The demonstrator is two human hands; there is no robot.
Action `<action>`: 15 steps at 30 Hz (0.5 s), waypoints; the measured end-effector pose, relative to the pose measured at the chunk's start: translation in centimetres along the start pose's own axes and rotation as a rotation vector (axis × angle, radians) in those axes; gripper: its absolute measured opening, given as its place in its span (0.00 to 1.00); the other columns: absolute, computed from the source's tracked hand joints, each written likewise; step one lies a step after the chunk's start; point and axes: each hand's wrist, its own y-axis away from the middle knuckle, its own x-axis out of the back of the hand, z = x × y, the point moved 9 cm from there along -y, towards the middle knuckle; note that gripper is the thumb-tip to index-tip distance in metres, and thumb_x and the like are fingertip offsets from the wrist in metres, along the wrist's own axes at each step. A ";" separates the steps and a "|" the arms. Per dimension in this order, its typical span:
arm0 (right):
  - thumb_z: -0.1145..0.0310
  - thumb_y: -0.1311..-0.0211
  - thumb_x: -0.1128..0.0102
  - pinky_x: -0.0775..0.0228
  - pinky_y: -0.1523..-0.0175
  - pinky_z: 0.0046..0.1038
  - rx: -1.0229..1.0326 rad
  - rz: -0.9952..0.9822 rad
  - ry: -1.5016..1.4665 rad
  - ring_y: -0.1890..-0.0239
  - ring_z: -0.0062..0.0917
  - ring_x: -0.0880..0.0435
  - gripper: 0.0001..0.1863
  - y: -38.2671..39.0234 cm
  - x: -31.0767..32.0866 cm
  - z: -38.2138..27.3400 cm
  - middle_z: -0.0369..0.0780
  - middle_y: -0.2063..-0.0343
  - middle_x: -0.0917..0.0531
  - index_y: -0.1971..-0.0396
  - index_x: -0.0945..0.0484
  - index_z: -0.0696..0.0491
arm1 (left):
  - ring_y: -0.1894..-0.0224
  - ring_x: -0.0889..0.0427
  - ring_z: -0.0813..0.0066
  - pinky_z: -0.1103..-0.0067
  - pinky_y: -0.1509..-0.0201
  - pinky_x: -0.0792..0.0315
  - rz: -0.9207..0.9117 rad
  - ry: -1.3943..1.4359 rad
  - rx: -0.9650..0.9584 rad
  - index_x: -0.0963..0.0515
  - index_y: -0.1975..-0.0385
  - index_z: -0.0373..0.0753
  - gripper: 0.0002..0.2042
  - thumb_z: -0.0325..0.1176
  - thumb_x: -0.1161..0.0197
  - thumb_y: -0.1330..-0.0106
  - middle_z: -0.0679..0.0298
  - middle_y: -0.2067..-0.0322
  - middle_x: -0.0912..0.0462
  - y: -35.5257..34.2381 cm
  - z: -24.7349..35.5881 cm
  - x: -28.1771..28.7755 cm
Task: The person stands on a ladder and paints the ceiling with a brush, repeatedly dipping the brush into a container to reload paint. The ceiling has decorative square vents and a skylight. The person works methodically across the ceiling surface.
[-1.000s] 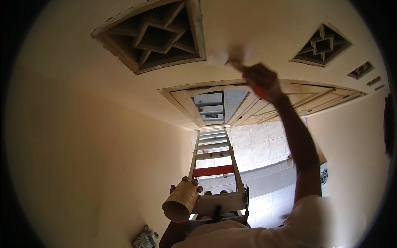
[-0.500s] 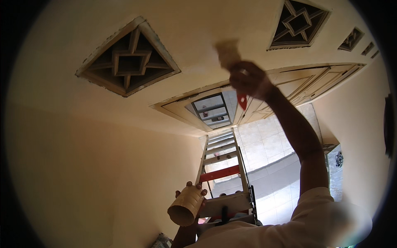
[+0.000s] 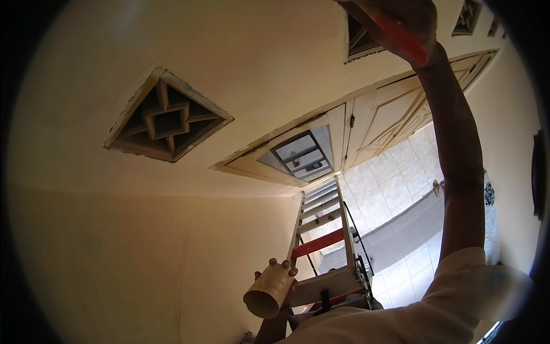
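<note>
My right hand [image 3: 423, 20] is raised high against the upper wall [image 3: 275, 63], its fingers closed round a paintbrush. Only the brush's red handle [image 3: 404, 41] shows clearly; the bristle end lies beyond the top edge of the view. Low in front of my body, my left hand [image 3: 291, 278] wraps its fingers round a cream-coloured can [image 3: 269, 291]. The can's round end faces toward me, and I cannot make out what is inside. Above the can stands the ladder [image 3: 318, 243] with its red crosspiece.
Diamond-shaped vent openings [image 3: 169, 119] are set in the wall. Below them is a cream panelled door [image 3: 381, 123] with a window section [image 3: 302, 153]. A tiled floor [image 3: 369, 189] lies far below, beside the ladder. A side wall [image 3: 114, 258] rises at left.
My right hand with the paintbrush has moved up and to the right, carrying the bristles out of view. The view has shifted; the can stays in my left hand.
</note>
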 end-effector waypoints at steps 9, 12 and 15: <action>0.68 0.62 0.28 0.16 0.45 0.30 0.051 -0.164 0.345 0.47 0.30 0.16 0.12 13.4 -7.2 -3.1 0.33 0.52 0.15 0.75 0.22 0.47 | 0.42 0.29 0.49 0.58 0.53 0.17 0.009 -0.046 0.045 0.30 0.36 0.44 0.26 0.56 0.46 0.24 0.47 0.42 0.28 -1.2 -1.2 -1.3; 0.67 0.63 0.28 0.16 0.44 0.31 0.000 -0.196 0.314 0.46 0.31 0.16 0.13 16.1 -8.1 -3.8 0.33 0.53 0.15 0.74 0.22 0.47 | 0.42 0.29 0.49 0.57 0.53 0.17 0.038 -0.042 0.053 0.30 0.36 0.44 0.26 0.56 0.46 0.24 0.47 0.42 0.28 -1.0 -0.8 -0.5; 0.69 0.62 0.29 0.17 0.44 0.32 -0.038 -0.259 0.268 0.46 0.32 0.17 0.12 18.8 -9.3 -4.5 0.33 0.55 0.16 0.74 0.23 0.48 | 0.42 0.29 0.49 0.57 0.52 0.17 0.058 -0.043 0.045 0.31 0.36 0.44 0.27 0.56 0.46 0.24 0.47 0.42 0.28 -0.9 -0.8 -0.3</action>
